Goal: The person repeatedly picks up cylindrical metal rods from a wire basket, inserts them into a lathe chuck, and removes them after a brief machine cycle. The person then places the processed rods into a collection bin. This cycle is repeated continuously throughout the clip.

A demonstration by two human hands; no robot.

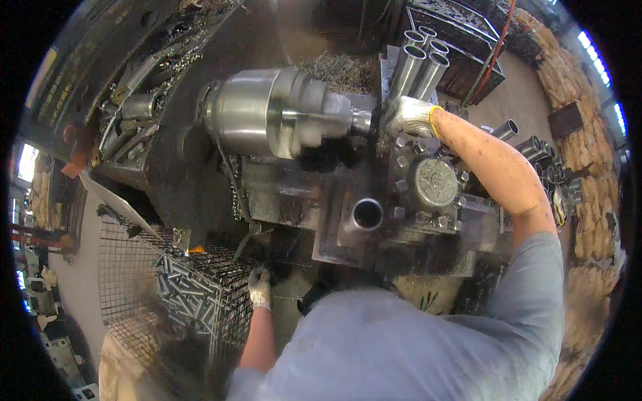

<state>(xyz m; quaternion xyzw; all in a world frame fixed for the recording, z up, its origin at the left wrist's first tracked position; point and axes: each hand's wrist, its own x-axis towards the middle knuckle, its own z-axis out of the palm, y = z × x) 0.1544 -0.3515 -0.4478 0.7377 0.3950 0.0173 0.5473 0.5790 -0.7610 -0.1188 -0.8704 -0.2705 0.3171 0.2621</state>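
I stand over a metal lathe with a large round chuck (257, 120) that looks blurred with spin. A short steel tube (358, 120) sticks out of the chuck toward the right. My right hand (409, 115), in a white work glove, reaches to the end of that tube beside the tool post (433, 182); whether its fingers close on the tube I cannot tell. My left hand (259, 287), also gloved, rests low on the rim of a wire mesh basket (194, 281) filled with several short steel tubes.
Several upright steel tubes (420, 61) stand behind the lathe carriage, and more tubes (535, 148) lie at the right. Metal shavings (338, 67) pile behind the chuck. A black crate (461, 33) sits at the back. Stacked sacks (588, 167) line the right side.
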